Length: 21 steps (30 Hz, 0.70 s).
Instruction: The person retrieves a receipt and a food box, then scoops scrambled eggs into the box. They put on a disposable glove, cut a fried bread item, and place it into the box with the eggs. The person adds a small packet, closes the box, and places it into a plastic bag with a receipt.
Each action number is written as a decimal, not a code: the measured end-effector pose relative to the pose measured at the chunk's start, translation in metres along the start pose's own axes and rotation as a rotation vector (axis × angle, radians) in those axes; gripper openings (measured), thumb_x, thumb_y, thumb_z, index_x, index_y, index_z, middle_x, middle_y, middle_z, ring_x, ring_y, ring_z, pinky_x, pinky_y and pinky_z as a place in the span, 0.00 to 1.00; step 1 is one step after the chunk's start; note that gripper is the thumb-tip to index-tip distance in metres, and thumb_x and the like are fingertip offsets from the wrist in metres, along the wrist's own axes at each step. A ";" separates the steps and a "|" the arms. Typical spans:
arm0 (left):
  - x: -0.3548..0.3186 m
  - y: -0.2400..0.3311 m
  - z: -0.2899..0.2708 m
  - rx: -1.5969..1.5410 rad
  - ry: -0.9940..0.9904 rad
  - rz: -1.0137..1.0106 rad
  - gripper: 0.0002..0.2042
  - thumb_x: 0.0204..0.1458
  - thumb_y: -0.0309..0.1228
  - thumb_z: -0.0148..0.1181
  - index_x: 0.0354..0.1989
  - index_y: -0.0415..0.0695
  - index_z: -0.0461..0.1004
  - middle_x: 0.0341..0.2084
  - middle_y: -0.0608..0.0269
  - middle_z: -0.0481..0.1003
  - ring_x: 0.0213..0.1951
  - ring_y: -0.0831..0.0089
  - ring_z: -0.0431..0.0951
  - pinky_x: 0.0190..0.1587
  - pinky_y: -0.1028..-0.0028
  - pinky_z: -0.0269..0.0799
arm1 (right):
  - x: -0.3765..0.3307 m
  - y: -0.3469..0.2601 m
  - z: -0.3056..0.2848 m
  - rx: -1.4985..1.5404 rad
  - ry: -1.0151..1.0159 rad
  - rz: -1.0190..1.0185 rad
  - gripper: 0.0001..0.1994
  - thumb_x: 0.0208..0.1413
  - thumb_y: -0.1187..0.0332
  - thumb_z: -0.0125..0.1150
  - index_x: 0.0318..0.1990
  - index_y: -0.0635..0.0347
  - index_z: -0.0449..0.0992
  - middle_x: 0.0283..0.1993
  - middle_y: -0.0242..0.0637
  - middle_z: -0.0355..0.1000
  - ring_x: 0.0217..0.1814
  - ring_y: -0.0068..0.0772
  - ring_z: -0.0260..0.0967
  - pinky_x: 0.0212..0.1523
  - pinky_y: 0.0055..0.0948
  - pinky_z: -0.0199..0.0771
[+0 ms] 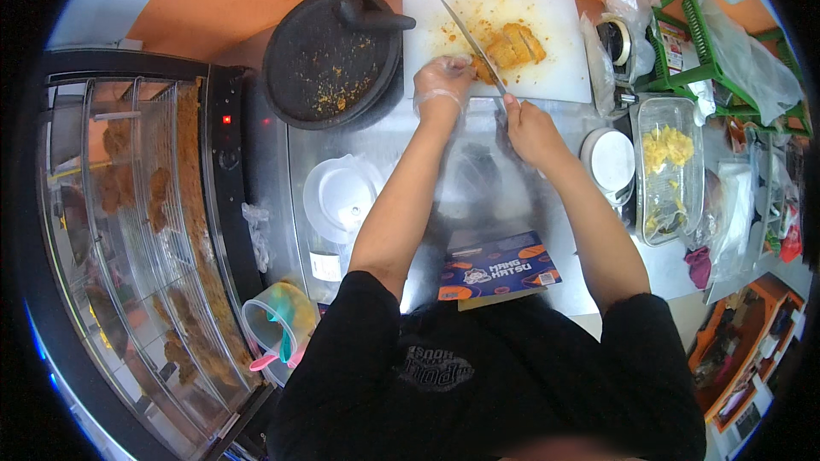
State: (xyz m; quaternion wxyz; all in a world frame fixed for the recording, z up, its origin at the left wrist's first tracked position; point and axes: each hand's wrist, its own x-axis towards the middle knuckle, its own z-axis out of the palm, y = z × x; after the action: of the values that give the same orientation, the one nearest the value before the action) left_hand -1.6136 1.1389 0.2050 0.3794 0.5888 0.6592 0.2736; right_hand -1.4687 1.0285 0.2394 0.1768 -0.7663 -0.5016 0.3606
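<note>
Closest in, right under the chest, a blue printed carton (498, 271) lies flat on the steel surface (444, 196), between the two forearms. To its left a white plastic funnel-shaped lid (342, 195) sits on the same surface, and lower left a clear tub (275, 323) holds pink and teal utensils. Far left, the curved glass display case (145, 230) shows breaded pieces on its racks.

Moving up: the right hand (530, 128) has its grip closed around the handle of a long knife (474, 43), the blade running up and left across the board. The left hand (442, 78), in a thin clear glove, has its grip pressed down with curled fingers on the near end of the fried cutlet (511, 47); it steadies rather than lifts. The blade lies right against that hand, at the cutlet's left edge.

The cutlet sits on the white cutting board (547, 26), right of centre, already showing cut lines across it, with orange crumbs scattered around. Left of the board, a dark stone mortar (329, 60) carries its pestle (371, 17) across the rim, crumbs inside.

Off to the right, a round white lid (611, 160), a clear container with yellow pieces (669, 166), and beyond them a green wire rack (696, 38) with plastic bags.
</note>
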 end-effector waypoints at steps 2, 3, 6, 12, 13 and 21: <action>0.000 0.000 0.001 0.025 0.002 0.008 0.15 0.45 0.41 0.75 0.37 0.45 0.88 0.35 0.55 0.86 0.39 0.63 0.87 0.48 0.67 0.80 | 0.006 0.003 -0.002 0.070 -0.086 0.043 0.34 0.75 0.48 0.36 0.40 0.77 0.78 0.41 0.72 0.77 0.49 0.74 0.75 0.55 0.59 0.73; 0.001 0.000 0.002 0.033 0.008 0.034 0.15 0.45 0.41 0.74 0.37 0.46 0.88 0.35 0.55 0.86 0.40 0.62 0.87 0.48 0.67 0.80 | 0.010 0.002 0.001 0.015 -0.051 0.016 0.34 0.75 0.47 0.37 0.40 0.77 0.78 0.41 0.71 0.77 0.49 0.73 0.75 0.55 0.59 0.74; 0.003 0.001 0.003 0.088 0.031 0.070 0.12 0.46 0.38 0.74 0.36 0.45 0.87 0.36 0.53 0.86 0.40 0.61 0.87 0.47 0.66 0.81 | 0.013 0.001 0.010 -0.096 0.038 -0.039 0.35 0.75 0.47 0.38 0.41 0.77 0.79 0.41 0.71 0.77 0.49 0.72 0.76 0.56 0.58 0.74; 0.006 0.006 -0.001 0.091 -0.033 0.034 0.14 0.47 0.41 0.73 0.38 0.46 0.87 0.36 0.51 0.86 0.40 0.59 0.87 0.48 0.65 0.80 | -0.006 0.007 0.013 -0.111 0.040 0.035 0.35 0.74 0.45 0.38 0.41 0.76 0.77 0.41 0.71 0.77 0.47 0.71 0.77 0.55 0.58 0.75; 0.006 0.006 -0.001 0.093 -0.046 0.000 0.16 0.47 0.43 0.73 0.40 0.46 0.87 0.37 0.50 0.86 0.40 0.60 0.87 0.49 0.66 0.80 | -0.006 0.009 0.009 -0.053 0.008 -0.009 0.34 0.74 0.45 0.38 0.42 0.76 0.77 0.40 0.71 0.77 0.47 0.71 0.76 0.55 0.58 0.75; -0.007 0.016 -0.010 0.125 0.090 0.179 0.13 0.50 0.38 0.70 0.40 0.45 0.87 0.40 0.50 0.85 0.45 0.53 0.85 0.53 0.62 0.79 | -0.027 0.040 -0.038 0.179 0.256 -0.099 0.31 0.74 0.47 0.40 0.46 0.74 0.75 0.42 0.73 0.76 0.52 0.72 0.74 0.54 0.58 0.73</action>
State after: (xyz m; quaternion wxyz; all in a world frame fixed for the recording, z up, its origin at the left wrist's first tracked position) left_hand -1.6128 1.1358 0.2246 0.2861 0.6548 0.6361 0.2911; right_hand -1.4216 0.9908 0.2501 0.3245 -0.7614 -0.4780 0.2940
